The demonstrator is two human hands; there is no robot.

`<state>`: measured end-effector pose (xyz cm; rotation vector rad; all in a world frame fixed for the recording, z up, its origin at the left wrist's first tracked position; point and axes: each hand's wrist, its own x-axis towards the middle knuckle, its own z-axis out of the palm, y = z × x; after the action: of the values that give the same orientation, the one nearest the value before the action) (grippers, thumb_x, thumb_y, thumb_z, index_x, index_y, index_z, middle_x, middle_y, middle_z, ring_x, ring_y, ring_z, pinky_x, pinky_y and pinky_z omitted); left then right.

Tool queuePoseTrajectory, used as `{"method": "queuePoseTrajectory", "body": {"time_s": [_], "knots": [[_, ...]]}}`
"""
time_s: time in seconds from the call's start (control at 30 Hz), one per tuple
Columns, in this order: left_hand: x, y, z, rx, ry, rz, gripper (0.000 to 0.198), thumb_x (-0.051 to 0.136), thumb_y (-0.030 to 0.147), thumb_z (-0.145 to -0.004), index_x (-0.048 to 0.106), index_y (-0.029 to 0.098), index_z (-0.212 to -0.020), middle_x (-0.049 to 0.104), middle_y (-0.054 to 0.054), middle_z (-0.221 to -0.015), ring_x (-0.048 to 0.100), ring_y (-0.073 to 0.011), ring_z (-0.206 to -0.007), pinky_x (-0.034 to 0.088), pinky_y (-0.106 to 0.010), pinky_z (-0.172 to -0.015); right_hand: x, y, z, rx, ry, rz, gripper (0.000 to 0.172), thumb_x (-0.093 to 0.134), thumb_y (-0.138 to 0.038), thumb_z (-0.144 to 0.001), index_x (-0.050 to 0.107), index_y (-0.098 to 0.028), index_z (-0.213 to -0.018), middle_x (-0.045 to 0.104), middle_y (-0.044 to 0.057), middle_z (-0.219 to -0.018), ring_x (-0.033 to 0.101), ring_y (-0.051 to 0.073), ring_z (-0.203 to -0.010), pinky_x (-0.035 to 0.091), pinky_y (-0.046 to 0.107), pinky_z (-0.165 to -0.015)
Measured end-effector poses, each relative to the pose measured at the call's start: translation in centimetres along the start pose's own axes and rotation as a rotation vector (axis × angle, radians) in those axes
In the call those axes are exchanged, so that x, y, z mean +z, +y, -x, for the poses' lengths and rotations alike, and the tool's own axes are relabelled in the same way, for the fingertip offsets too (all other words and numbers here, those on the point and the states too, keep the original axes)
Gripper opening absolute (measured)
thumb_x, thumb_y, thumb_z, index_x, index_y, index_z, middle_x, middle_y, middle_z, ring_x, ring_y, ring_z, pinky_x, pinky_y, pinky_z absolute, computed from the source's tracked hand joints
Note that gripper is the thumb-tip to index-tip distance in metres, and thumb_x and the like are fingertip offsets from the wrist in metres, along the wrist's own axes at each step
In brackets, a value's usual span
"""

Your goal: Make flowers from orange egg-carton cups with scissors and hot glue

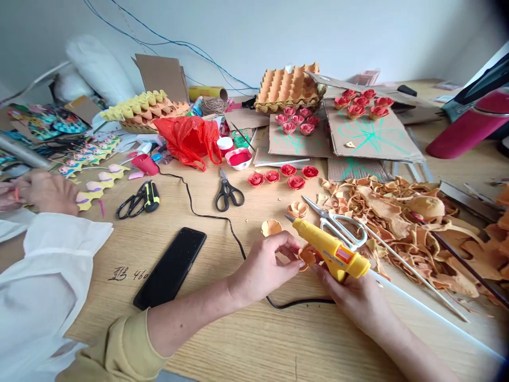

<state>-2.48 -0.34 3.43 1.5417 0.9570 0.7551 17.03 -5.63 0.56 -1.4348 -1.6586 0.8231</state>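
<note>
1. Far left of our yellow glue gun (330, 245), a co-worker's hands (50, 192) work at the table's edge; we cannot tell what they grip.
2. Nearer, but well left of the glue gun, we have a black smartphone (170, 268).
3. Just left of the glue gun, our left hand (264, 262) pinches an orange egg-carton petal cup (307, 257) between thumb and fingers, below the gun's barrel. We judge the step in hand to be gluing its petals together.
4. Our right hand (356, 297) wraps the glue gun's handle, fingertips at the same cup. The nozzle points past the cup, so we think the next move calls for a steady pinch and, if more glue is needed, turning the tip inward.
5. Right of the glue gun, we see piled egg-carton scraps (382, 212).
</note>
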Motion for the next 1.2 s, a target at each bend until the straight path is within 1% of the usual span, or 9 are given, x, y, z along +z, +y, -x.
{"method": "queuePoseTrajectory", "body": {"time_s": [0.13, 0.27, 0.4, 0.53, 0.63, 0.73, 0.93, 1.07, 1.2], "knots": [[0.1, -0.1, 0.2, 0.07, 0.02, -0.101, 0.014, 0.074, 0.014, -0.08, 0.067, 0.016, -0.092, 0.068, -0.004, -0.095, 0.068, -0.0133, -0.078, 0.056, -0.023, -0.065, 0.5, -0.1, -0.2, -0.012, 0.04, -0.017, 0.026, 0.06, -0.038, -0.095, 0.071, -0.022, -0.111, 0.074, 0.008, -0.105, 0.07, 0.024, -0.091, 0.056, 0.036, -0.088], [0.2, -0.2, 0.2, 0.1, 0.031, -0.178, 0.011, 0.074, 0.014, -0.081, 0.067, 0.015, -0.089, 0.069, -0.004, -0.092, 0.068, -0.0135, -0.077, 0.057, -0.026, -0.072, 0.8, 0.0, -0.3, 0.03, 0.045, -0.079, 0.028, 0.063, -0.04, -0.093, 0.072, -0.022, -0.114, 0.075, 0.008, -0.11, 0.07, 0.024, -0.09, 0.057, 0.036, -0.088], [0.5, -0.6, 0.2, 0.084, 0.011, -0.247, 0.007, 0.072, 0.014, -0.082, 0.066, 0.015, -0.085, 0.07, -0.004, -0.087, 0.068, -0.0142, -0.075, 0.057, -0.028, -0.074, 0.9, 0.0, -0.4, 0.1, 0.003, -0.116, 0.029, 0.066, -0.04, -0.091, 0.072, -0.021, -0.112, 0.076, 0.008, -0.109, 0.071, 0.025, -0.093, 0.057, 0.037, -0.09], [0.8, -1.0, 0.3, 0.079, -0.011, -0.321, 0.006, 0.07, 0.011, -0.082, 0.065, 0.015, -0.084, 0.07, -0.004, -0.086, 0.067, -0.014, -0.072, 0.055, -0.029, -0.075, 0.7, -0.4, -0.5, 0.131, -0.048, -0.131, 0.029, 0.062, -0.041, -0.092, 0.071, -0.02, -0.11, 0.077, 0.008, -0.103, 0.072, 0.026, -0.091, 0.059, 0.037, -0.085], [0.9, -1.1, 0.3, 0.103, -0.027, -0.357, 0.009, 0.07, 0.011, -0.082, 0.066, 0.015, -0.089, 0.069, -0.005, -0.087, 0.066, -0.0151, -0.074, 0.055, -0.03, -0.076, 0.4, -0.7, -0.6, 0.135, -0.052, -0.062, 0.027, 0.06, -0.043, -0.091, 0.072, -0.021, -0.1, 0.077, 0.007, -0.094, 0.073, 0.027, -0.086, 0.059, 0.037, -0.08], [1.0, -1.0, 0.2, 0.107, -0.046, -0.384, 0.014, 0.072, 0.009, -0.08, 0.067, 0.015, -0.092, 0.069, -0.005, -0.089, 0.066, -0.0167, -0.077, 0.055, -0.03, -0.076, 0.0, -0.7, -0.6, 0.152, -0.068, 0.016, 0.027, 0.059, -0.045, -0.09, 0.071, -0.021, -0.092, 0.077, 0.008, -0.091, 0.073, 0.027, -0.082, 0.059, 0.037, -0.074], [1.1, -1.0, 0.2, 0.103, -0.047, -0.434, 0.023, 0.078, 0.007, -0.075, 0.068, 0.014, -0.094, 0.07, -0.004, -0.088, 0.066, -0.0179, -0.08, 0.055, -0.032, -0.079, -0.4, -0.4, -0.2, 0.184, -0.096, 0.096, 0.03, 0.058, -0.048, -0.089, 0.07, -0.02, -0.092, 0.077, 0.007, -0.087, 0.071, 0.026, -0.076, 0.058, 0.037, -0.071], [1.2, -1.1, 0.1, 0.092, -0.02, -0.466, 0.023, 0.079, 0.006, -0.074, 0.069, 0.014, -0.093, 0.069, -0.004, -0.086, 0.065, -0.0172, -0.076, 0.054, -0.032, -0.078, -0.1, -0.6, -0.2, 0.194, -0.067, 0.055, 0.029, 0.059, -0.047, -0.09, 0.069, -0.02, -0.095, 0.077, 0.006, -0.088, 0.072, 0.026, -0.079, 0.058, 0.037, -0.074], [1.1, -1.2, 0.0, 0.1, -0.013, -0.435, 0.021, 0.078, 0.005, -0.075, 0.073, 0.015, -0.093, 0.069, -0.002, -0.082, 0.064, -0.0153, -0.073, 0.053, -0.029, -0.075, 0.3, -0.5, -0.2, 0.171, -0.043, 0.015, 0.027, 0.06, -0.045, -0.091, 0.07, -0.021, -0.099, 0.078, 0.006, -0.092, 0.073, 0.026, -0.083, 0.058, 0.037, -0.077]]}}
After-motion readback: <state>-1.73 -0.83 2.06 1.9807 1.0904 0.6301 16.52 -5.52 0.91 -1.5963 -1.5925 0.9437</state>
